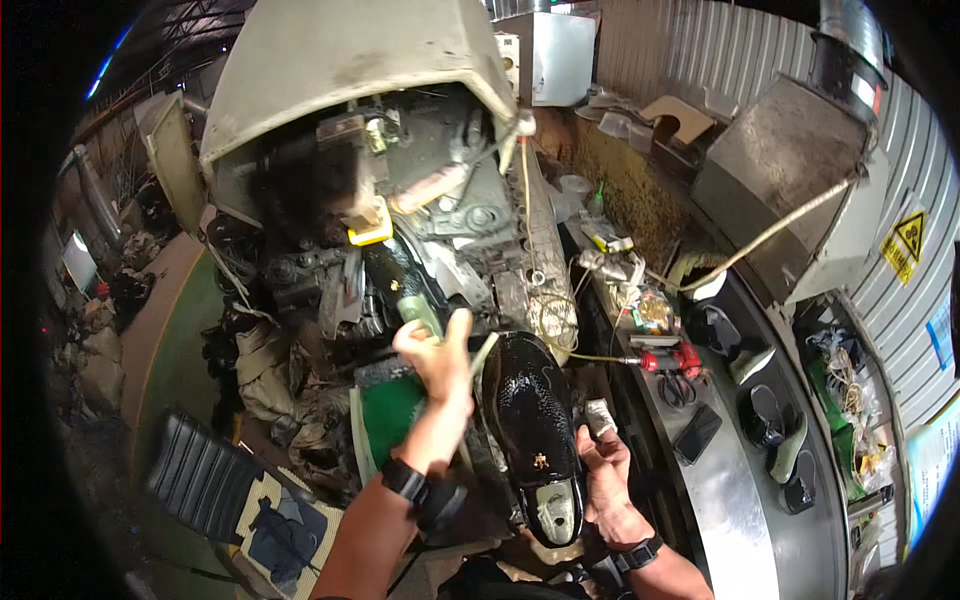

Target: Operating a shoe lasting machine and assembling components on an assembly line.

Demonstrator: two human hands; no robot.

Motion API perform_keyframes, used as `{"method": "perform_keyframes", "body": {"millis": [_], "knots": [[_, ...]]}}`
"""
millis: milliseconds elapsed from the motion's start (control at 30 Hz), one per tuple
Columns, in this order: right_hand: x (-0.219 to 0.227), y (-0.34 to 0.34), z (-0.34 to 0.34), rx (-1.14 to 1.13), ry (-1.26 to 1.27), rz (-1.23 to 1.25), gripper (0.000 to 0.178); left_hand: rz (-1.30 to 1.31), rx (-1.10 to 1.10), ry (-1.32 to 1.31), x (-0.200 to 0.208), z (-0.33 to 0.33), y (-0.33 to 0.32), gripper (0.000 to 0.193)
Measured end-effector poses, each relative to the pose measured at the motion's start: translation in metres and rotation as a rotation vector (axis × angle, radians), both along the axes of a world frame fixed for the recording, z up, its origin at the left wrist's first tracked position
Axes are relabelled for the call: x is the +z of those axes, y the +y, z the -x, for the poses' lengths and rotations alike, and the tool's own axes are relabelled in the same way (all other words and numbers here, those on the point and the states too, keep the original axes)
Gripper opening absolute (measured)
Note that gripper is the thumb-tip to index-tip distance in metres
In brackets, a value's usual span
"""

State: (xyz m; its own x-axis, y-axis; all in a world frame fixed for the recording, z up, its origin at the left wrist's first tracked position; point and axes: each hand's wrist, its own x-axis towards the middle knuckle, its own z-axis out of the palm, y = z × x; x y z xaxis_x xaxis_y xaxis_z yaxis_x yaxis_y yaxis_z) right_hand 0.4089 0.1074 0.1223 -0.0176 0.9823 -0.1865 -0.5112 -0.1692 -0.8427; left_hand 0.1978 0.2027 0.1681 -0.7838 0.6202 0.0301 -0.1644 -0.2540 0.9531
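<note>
My left hand [440,365] reaches up to a black shoe [393,270] under the machine's hood. Its fingers and raised thumb lie on either side of the pale green last [420,315] in that shoe; the exact contact is partly hidden. Closer to me, a glossy black shoe [522,400] with a small gold ornament sits upper side up, a pale green last [555,512] showing in its opening. Along its right side is my right hand [607,480], the fingers closed on a small whitish piece [600,417] whose kind I cannot make out.
On the metal bench [725,510] at right lie a phone [697,434], a red power tool [670,358] with a hose, and several shoes [762,415]. A dark chair [200,475] stands at lower left. The machine's large hood [350,60] overhangs the far side.
</note>
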Motion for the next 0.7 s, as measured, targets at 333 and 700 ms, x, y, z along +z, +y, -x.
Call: {"method": "perform_keyframes", "body": {"millis": [333, 700], "knots": [[0.037, 0.015, 0.077, -0.059, -0.009, -0.004, 0.018, 0.284, -0.126, 0.460, -0.062, 0.111, 0.003, 0.108], [0.013, 0.080, 0.177, 0.307, 0.221, 0.150, 0.016, -0.100, -0.585, -0.354, -0.070, 0.176, -0.103, 0.044]]}}
